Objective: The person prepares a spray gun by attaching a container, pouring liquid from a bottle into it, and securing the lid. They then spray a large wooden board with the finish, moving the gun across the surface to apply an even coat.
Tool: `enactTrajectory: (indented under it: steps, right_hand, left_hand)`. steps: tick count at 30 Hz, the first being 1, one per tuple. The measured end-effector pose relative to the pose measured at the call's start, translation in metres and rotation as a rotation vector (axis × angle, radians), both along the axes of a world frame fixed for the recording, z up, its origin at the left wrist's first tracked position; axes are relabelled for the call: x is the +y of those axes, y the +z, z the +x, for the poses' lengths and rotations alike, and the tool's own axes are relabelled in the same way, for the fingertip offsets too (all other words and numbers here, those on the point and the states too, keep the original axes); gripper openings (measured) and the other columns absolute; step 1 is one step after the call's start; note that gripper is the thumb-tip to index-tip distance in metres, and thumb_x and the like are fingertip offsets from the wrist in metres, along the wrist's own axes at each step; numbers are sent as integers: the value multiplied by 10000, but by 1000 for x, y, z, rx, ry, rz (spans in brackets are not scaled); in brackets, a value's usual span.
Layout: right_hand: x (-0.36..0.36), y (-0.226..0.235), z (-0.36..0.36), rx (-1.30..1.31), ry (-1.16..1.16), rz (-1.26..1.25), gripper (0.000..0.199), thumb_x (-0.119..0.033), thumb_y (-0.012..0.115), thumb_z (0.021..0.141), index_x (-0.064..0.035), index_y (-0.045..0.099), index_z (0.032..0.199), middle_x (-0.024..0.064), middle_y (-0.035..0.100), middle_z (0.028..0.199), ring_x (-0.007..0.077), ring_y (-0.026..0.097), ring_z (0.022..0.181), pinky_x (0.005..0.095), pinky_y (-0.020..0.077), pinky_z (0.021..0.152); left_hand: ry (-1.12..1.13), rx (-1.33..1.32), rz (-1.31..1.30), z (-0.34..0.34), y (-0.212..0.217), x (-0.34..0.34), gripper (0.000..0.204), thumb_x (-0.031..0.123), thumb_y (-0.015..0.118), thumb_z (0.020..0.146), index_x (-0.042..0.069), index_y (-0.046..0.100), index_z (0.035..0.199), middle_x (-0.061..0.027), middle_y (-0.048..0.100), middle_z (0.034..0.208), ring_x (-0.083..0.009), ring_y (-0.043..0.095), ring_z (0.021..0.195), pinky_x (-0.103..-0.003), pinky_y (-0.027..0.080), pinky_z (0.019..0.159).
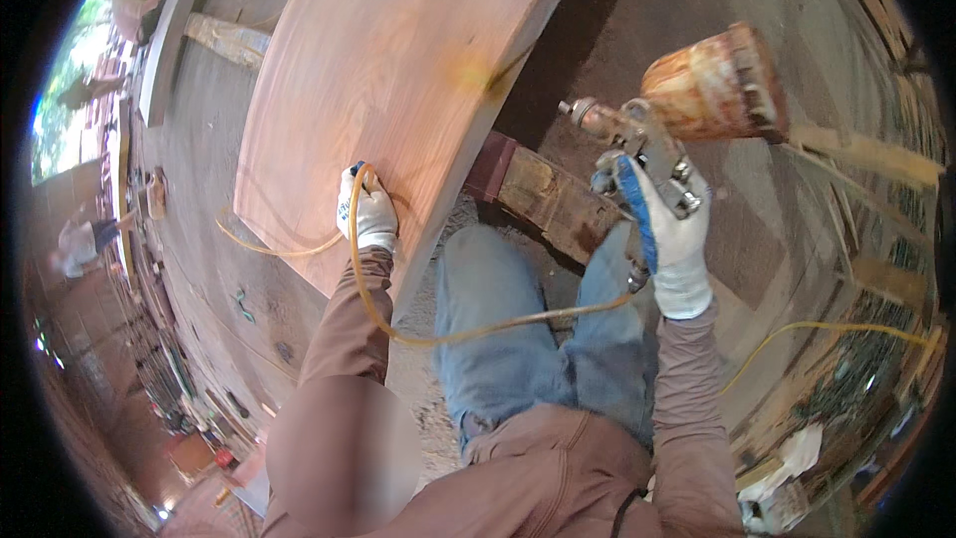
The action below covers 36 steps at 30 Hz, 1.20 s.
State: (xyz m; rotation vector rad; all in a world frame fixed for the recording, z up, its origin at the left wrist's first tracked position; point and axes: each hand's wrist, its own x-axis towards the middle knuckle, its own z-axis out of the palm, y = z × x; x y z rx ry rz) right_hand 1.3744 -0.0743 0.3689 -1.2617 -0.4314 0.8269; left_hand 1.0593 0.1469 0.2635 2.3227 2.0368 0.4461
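A spray gun (637, 134) with a stained, rust-coloured paint cup (712, 90) is gripped in my right hand (669, 224), which wears a white and blue glove. Its nozzle points left toward a large wooden slab (388, 60) with a smooth reddish surface. From the base of the gun's handle a yellowish air hose (498, 326) loops across my legs to my left hand (369, 211). That gloved hand is closed around the hose, above the near end of the slab. Past it, the hose trails off the slab's left edge.
Under the slab's right side lies a rough wooden beam (548, 197). A yellow cord (787, 329) runs along the floor at right, near timber stacked by the edge. Another pale slab (177, 35) stands at the far left. A person (80, 244) is farther off at left.
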Motion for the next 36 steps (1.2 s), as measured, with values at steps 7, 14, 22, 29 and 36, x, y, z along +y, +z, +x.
enactTrajectory:
  steps: [7, 14, 22, 29, 36]
  right_hand:
    - [-24, -72, 73, -127, 457, 21, 416, -23, 419, 1039, 100, 412, 1436, 198, 506, 1420, 249, 548, 1269, 333, 443, 1088]
    - [-16, -108, 22, 138, 154, 89, 210, -57, 675, 954, 13, 668, 1152, 97, 729, 991, 157, 717, 836, 300, 602, 752]
    - [-10, -148, 2, 334, 91, 187, 201, -58, 673, 952, 11, 672, 1140, 81, 725, 932, 139, 704, 748, 289, 598, 690]
    - [-25, -162, -5, 396, 46, 185, 189, -38, 673, 947, 1, 686, 1131, 80, 729, 986, 141, 709, 785, 298, 594, 707]
    - [-29, -152, -3, 334, 90, 173, 184, -18, 663, 949, 8, 687, 1130, 75, 733, 981, 135, 717, 806, 292, 597, 726]
  left_hand:
    - [-72, 27, 87, -9, 2, 22, 238, 317, 538, 1001, 133, 650, 1102, -176, 712, 957, -390, 681, 865, -482, 527, 756]
    - [-176, -61, 110, -1, 11, 5, 238, 289, 560, 1001, 65, 624, 954, -197, 650, 848, -383, 635, 772, -431, 495, 702]
    - [-314, 141, 82, 27, 10, -79, 209, 228, 731, 809, 110, 563, 846, -105, 564, 784, -320, 606, 739, -392, 467, 670]
    - [-352, 128, 299, 22, -10, -70, 451, 357, 894, 723, 91, 531, 741, -98, 492, 631, -278, 490, 551, -374, 439, 547]
    - [-323, 145, 308, 15, -15, -69, 446, 350, 891, 727, 97, 523, 727, -96, 482, 618, -284, 488, 543, -379, 437, 543]
